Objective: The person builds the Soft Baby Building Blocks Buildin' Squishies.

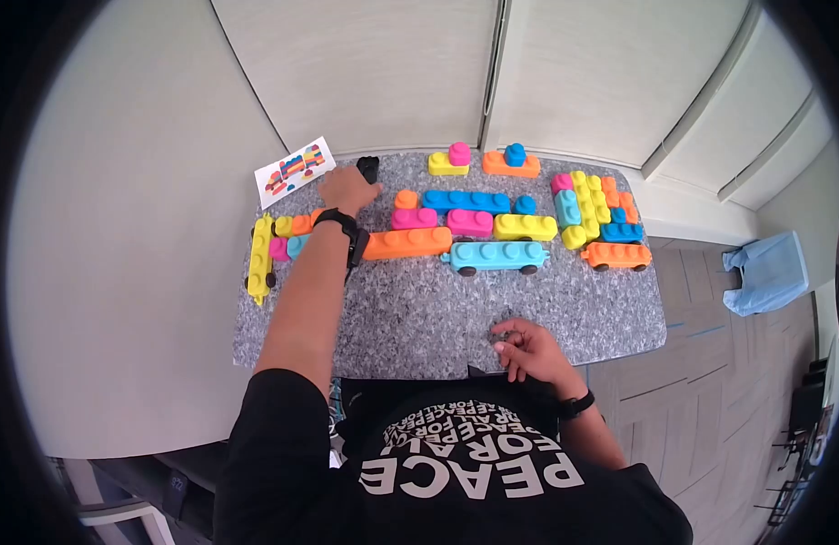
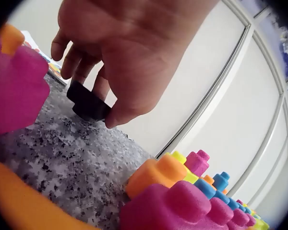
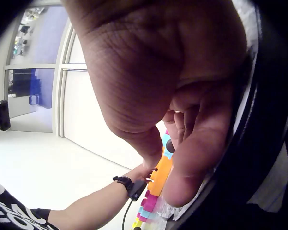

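At the back left of the table, my left hand (image 1: pixel 345 189) pinches a small black piece (image 2: pixel 89 103) between thumb and fingers, close over the grey speckled top. What kind of piece it is, I cannot tell. Near this hand lie a single orange block (image 1: pixel 407 199), a magenta block (image 1: pixel 414 218) and a long orange block (image 1: pixel 407 242). By the front edge, my right hand (image 1: pixel 535 354) has loosely bent fingers and holds nothing. Beyond it stands a light blue wheeled base (image 1: pixel 498 256), with a yellow block (image 1: pixel 526 227) behind.
A printed picture card (image 1: pixel 294 171) lies at the back left corner. A yellow wheeled base (image 1: pixel 260 259) stands along the left edge, an orange one (image 1: pixel 616 256) at the right. Joined yellow blocks (image 1: pixel 590 204) sit behind the orange base. A wall panel (image 1: pixel 583 73) rises behind the table.
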`<state>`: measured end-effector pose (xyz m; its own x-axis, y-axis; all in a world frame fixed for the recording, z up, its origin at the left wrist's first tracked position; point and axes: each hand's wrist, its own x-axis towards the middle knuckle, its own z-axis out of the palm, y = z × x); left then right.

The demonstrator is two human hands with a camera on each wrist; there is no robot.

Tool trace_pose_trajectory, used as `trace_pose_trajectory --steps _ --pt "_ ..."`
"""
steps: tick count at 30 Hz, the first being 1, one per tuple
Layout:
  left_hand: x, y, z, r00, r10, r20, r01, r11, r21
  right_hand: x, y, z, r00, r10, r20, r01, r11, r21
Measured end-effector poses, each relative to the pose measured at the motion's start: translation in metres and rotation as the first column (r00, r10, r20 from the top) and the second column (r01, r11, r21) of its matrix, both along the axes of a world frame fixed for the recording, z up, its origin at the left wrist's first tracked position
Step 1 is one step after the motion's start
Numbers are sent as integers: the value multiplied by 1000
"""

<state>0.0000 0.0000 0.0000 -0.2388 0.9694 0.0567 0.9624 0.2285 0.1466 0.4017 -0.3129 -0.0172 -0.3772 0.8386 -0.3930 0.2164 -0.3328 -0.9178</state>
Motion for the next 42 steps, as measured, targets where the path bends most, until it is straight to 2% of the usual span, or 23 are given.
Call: trace_pose_trajectory --steps 2,4,5,6,7,9,11,14,17,20,23,26,27,30,32,33,34,36,38,42 --pt "-3 -7 8 999 -3 54 3 1000 -13 1 -1 -1 1000 -6 -9 6 1000 -15" --pt "-20 -16 41 987 -28 157 36 998 -52 1 1 -2 1000 -3 -19 3 1000 -16" --pt "-30 -35 59 960 -11 280 4 1000 23 2 1 -2 1000 -2 -25 2 1000 -12" --pt "-52 -48 49 957 -57 284 -28 958 287 2 0 -2 999 -2 -32 2 1000 -10" --pt "-81 -62 39 957 -104 272 -59 846 529 3 0 -3 999 -8 -34 7 1000 -17" --pt "-144 -94 33 909 -108 402 -183 764 619 2 0 -4 999 -18 -38 17 999 -30" --pt "-198 -130 12 913 80 399 -308 777 550 1 1 -3 1000 -15 -27 14 999 -44" --pt "-227 -172 -18 923 206 325 -316 887 336 2 3 0 1000 3 -22 -4 999 -49" --pt "-208 -197 -28 885 172 433 -282 937 204 3 5 -1 1000 11 -21 -12 999 -52" --pt "-200 -201 -41 923 221 316 -298 929 221 3 4 -2 999 10 -30 -12 999 -53" --pt "-201 -197 -49 899 339 278 -404 887 223 3 2 0 999 -1 -35 0 999 -44" --pt "-222 -201 -50 889 360 284 -446 823 351 3 -1 -1 999 -15 -37 13 999 -31" --pt "-231 -204 -47 858 254 446 -452 785 423 3 -1 -3 999 -19 -37 18 1000 -25" --pt "-172 -220 26 743 -183 644 -378 679 629 6 -2 -19 991 -87 -99 86 996 -6" --pt "-97 -238 68 657 -443 610 -103 748 655 -1 1 -16 955 -167 -246 187 981 60" --pt "-66 -247 70 721 -493 486 92 764 639 -6 5 -15 926 -198 -322 237 968 87" --pt "-38 -257 69 755 -552 353 282 760 586 -9 11 -14 934 -170 -313 227 961 156" --pt "9 -269 49 609 -663 435 460 742 488 -14 22 -15 947 -126 -294 214 933 290" --pt "37 -276 30 525 -696 491 563 716 413 -18 28 -13 957 -102 -270 178 945 275" --pt "57 -283 -2 470 -681 562 586 717 378 -7 28 -35 946 -3 -324 88 964 250"
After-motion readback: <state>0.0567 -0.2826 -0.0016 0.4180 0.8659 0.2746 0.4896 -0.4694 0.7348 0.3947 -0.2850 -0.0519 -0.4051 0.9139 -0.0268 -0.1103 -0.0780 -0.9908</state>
